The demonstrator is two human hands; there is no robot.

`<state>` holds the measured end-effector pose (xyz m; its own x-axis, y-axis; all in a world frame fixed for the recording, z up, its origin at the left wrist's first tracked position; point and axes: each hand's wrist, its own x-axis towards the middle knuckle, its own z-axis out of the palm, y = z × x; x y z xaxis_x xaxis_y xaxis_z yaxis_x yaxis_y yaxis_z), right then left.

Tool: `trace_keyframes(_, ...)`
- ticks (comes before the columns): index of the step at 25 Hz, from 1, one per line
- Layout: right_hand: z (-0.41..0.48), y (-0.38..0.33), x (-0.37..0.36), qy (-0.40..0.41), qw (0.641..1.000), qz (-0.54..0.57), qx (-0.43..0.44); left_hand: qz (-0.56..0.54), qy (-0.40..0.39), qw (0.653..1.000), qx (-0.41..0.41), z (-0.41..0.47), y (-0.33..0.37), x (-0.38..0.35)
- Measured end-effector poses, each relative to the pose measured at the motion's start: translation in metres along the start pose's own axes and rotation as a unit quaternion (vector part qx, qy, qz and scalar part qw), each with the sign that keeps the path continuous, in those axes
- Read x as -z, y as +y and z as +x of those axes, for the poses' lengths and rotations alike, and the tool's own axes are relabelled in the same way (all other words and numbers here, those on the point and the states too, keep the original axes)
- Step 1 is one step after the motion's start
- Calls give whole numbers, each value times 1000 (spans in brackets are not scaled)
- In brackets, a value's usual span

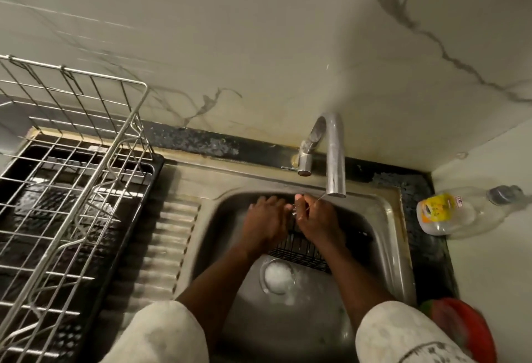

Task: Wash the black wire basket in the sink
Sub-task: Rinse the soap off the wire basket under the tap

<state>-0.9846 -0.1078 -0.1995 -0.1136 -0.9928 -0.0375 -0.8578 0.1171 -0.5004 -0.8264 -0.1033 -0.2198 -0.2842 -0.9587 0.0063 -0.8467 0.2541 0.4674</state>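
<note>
The black wire basket (299, 250) sits inside the sink (383, 227), directly under your two hands. Only a strip of its dark mesh shows, in the gap between your wrists and just toward you from your knuckles.

Your left hand (266, 220) lies over the basket's left part, back of the hand up and fingers reaching away from you. Its fingertips are hidden, so you cannot tell whether it grips the wire or only rests on it. Your right hand (318, 218) is close beside it, nearly touching. Its fingers are curled and its thumb is drawn in toward something small and shiny between the two hands. Blur hides what that is, so its grip cannot be told either.

Just beyond your right hand, the faucet (335, 158) spout ends right above the fingertips. On your side of the hands, between your forearms, the drain (277, 276) is covered in white foam. Pale sleeves (164, 334) are pushed up both arms.

To the left of your left hand runs the ridged drainboard (169, 236). Past it, a metal dish rack (72, 143) stands on a black tray (155, 167). Well to the right of your right hand, a clear bottle (449, 213) with a yellow label lies on its side on the counter. Nearer you on that side is a blurred red object (466, 328).
</note>
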Motion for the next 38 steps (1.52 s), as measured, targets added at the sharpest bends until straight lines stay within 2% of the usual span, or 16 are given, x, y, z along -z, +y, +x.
trace_keyframes(2,-6,-1,-1,24,998,54,-2,-14,-3,998,53,-8,-8,7)
trace_keyframes(5,-11,1,-3,83,984,155,-41,44,-6,998,-50,-12,41,-2)
trace_keyframes(8,-9,6,8,107,969,210,-75,13,6,999,-44,-4,67,-13)
trace_keyframes(10,-11,27,20,73,992,93,-41,12,20,999,-38,10,63,-15)
trace_keyframes(12,-24,44,26,43,998,-55,2,4,33,998,-47,18,55,-12)
trace_keyframes(14,-30,44,23,13,995,-94,-4,2,46,998,-38,13,46,-5)
trace_keyframes(17,-28,38,14,-12,987,-161,-23,64,30,995,-67,-8,35,-5)
trace_keyframes(21,-47,49,11,-87,966,-240,30,-4,-8,997,-76,-25,68,-15)
trace_keyframes(22,-49,54,10,-58,958,-277,56,3,6,996,-91,-23,64,-13)
trace_keyframes(25,-24,38,17,-103,971,-215,10,21,2,998,-63,-11,10,1)
trace_keyframes(27,-14,36,15,-68,979,-192,-15,-3,-20,1000,-18,-2,-18,8)
trace_keyframes(30,-10,35,18,-92,967,-235,-36,61,-53,993,-80,-3,23,-9)
trace_keyframes(32,-23,38,20,-132,951,-279,9,20,-52,995,-88,-8,55,-22)
trace_keyframes(33,-24,44,12,-100,950,-294,36,-2,-40,995,-92,-8,60,-23)
trace_keyframes(35,-16,39,17,-80,956,-280,30,-9,-18,993,-118,-6,53,-21)
trace_keyframes(38,-12,32,19,-112,958,-264,-9,24,-21,986,-163,-16,43,-17)
